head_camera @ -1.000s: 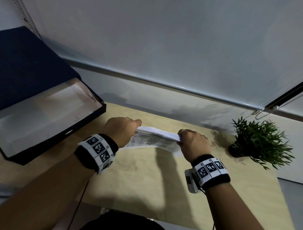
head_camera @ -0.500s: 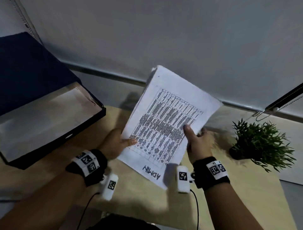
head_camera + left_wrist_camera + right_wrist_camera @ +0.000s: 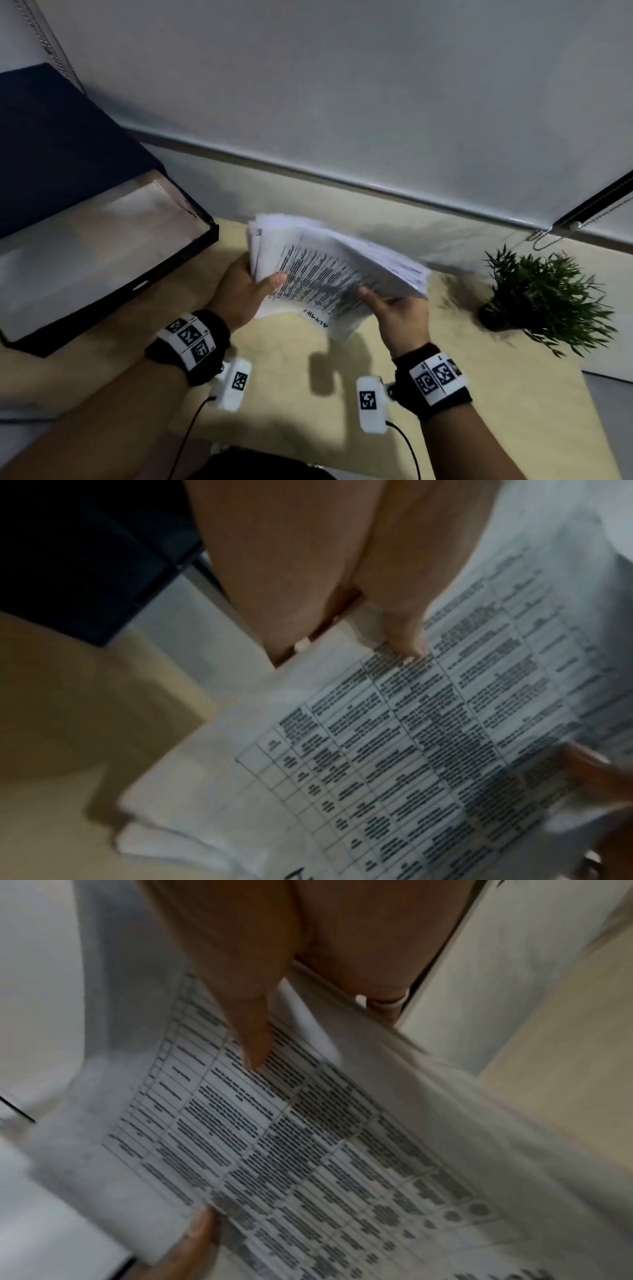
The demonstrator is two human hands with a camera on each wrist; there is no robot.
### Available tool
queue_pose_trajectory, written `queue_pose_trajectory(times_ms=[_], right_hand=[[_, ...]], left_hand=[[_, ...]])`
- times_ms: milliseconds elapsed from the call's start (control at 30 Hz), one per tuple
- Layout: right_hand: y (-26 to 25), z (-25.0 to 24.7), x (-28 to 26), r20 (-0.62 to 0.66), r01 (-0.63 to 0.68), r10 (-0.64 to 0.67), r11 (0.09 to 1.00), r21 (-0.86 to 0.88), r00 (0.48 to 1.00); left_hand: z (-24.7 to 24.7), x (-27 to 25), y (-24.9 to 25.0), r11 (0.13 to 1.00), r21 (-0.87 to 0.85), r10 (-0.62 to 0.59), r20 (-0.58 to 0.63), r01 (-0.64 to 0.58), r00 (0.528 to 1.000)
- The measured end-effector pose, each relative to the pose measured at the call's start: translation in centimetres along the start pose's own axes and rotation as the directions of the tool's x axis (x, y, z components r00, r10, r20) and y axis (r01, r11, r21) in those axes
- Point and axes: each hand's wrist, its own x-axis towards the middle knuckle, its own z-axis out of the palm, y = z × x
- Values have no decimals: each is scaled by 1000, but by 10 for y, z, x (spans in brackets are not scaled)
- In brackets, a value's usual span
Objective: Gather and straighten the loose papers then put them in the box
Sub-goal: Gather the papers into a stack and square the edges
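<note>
A stack of printed papers [image 3: 329, 270] with a dense table on the top sheet hangs above the wooden table, tilted and blurred. My left hand [image 3: 250, 287] grips its left edge, thumb on top and fingers beneath. My right hand [image 3: 394, 308] grips the right edge the same way. In the left wrist view the thumb presses the papers [image 3: 428, 737]. The right wrist view shows my thumb on the papers [image 3: 291, 1137] too. The open dark box [image 3: 102, 260] with a pale inside lies at the left, its lid raised behind it.
A small green potted plant [image 3: 544, 301] stands on the wooden table [image 3: 513, 394] at the right. A pale wall and a window blind rise behind the table. White camera modules with cables hang at both wrists.
The stack stood upright facing me half a second ago; now it has tipped down and flatter, lower over the table, with both hands gripping its sides and the sheets fanning slightly.
</note>
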Motion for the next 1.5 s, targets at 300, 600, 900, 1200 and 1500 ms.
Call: queue_pose_trajectory(times_ms=[300,600,900,1200,1500], right_hand=[[-6,7,6,6,48,-48,996,-72,999],[-28,16,-1,-59,91,-80,967,236,995],[-60,20,9,-297,253,-171,931,264,939],[-51,17,6,-215,253,-180,887,387,960],[-11,1,10,51,15,-23,989,145,998]], left_hand=[[-2,5,21,998,1,63,-23,-63,998],[10,-4,18,947,-254,180,-95,-199,979],[17,11,64,895,-190,307,-393,-403,867],[8,22,68,900,-149,365,-260,-410,894],[-11,32,30,978,-170,133,49,-123,990]])
